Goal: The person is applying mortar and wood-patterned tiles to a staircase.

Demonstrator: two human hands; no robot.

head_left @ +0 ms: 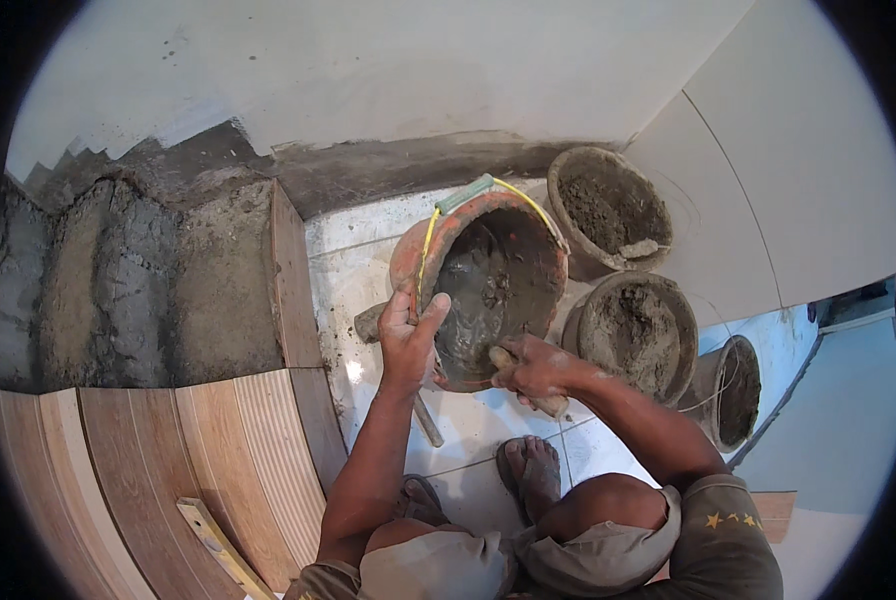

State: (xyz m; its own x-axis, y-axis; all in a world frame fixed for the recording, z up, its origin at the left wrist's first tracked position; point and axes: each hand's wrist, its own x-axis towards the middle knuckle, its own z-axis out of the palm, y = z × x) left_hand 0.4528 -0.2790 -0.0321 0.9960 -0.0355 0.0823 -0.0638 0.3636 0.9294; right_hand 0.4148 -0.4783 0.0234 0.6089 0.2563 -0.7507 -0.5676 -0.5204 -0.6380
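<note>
Orange bucket (406,258) stood tilted mid-frame, its lower-left rim clasped by the left hand (408,342); the right hand (538,370), at its lower right, gripped a tan handle (552,405) slanting down-right

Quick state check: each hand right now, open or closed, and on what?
Left hand: closed on the orange bucket at its left edge.
Right hand: closed around a light-brown handle; the rest can't be made out.
</note>
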